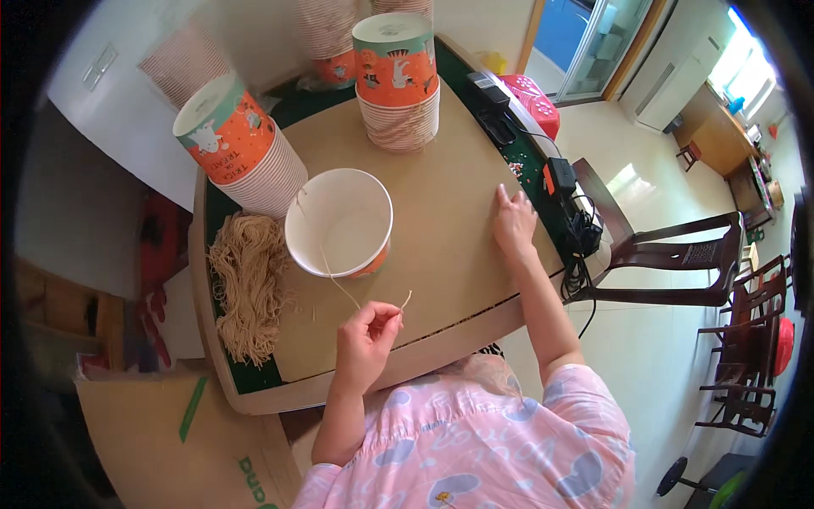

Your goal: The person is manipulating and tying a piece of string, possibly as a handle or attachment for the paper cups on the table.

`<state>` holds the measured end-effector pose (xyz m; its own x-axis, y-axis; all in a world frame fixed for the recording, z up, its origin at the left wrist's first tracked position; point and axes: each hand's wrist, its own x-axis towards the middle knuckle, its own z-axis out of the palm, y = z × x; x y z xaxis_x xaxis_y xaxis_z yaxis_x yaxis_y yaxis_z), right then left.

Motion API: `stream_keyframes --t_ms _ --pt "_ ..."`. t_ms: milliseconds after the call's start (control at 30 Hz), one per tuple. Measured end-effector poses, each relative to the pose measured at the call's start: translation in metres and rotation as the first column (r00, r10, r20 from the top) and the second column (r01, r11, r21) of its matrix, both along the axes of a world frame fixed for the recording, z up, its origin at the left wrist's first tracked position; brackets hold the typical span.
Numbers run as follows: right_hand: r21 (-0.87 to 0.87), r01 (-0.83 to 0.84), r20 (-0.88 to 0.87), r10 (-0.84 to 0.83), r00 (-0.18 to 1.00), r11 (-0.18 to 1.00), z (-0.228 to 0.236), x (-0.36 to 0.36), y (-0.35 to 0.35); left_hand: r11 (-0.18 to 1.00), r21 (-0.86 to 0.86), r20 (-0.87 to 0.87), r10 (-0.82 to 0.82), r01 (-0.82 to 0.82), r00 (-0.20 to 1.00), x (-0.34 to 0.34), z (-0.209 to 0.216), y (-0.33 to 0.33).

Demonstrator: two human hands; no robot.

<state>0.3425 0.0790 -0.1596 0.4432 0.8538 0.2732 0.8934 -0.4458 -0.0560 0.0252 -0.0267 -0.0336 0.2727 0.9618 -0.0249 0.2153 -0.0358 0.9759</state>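
My left hand (367,343) pinches a thin beige cord (337,287) between thumb and fingers, and a short end sticks up past the fingertips. The cord runs up into a white paper bucket (339,216), which stands on the brown board with its mouth up. Another piece of cord shows at the bucket's far left rim. My right hand (515,222) rests at the board's right edge with its fingers stretched out, close to small scattered bits (517,170) on the green tabletop. Left of the bucket lies a bundle of beige cords (246,284).
Upside-down stacks of orange and green paper buckets stand at far left (233,140) and far middle (397,76). Black adapters and cables (581,229) line the table's right side, beside a dark wooden chair (678,254). A cardboard box (170,433) sits at lower left.
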Motion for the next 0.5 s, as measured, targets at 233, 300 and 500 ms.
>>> stream_keyframes --t_ms 233,300,500 --pt "-0.013 0.138 -0.069 -0.138 0.988 0.990 0.003 0.039 0.015 1.000 0.012 -0.006 0.015 -0.015 1.000 -0.003 -0.006 -0.001" --pt "0.049 0.076 -0.097 -0.071 0.993 0.996 0.004 0.023 0.004 0.999 0.014 0.005 0.037 -0.037 0.999 -0.003 -0.007 -0.001" --pt "0.557 -0.277 -0.622 0.614 0.486 0.783 0.013 -0.089 -0.064 0.992 0.036 0.052 0.121 -0.123 0.991 0.006 -0.012 0.006"
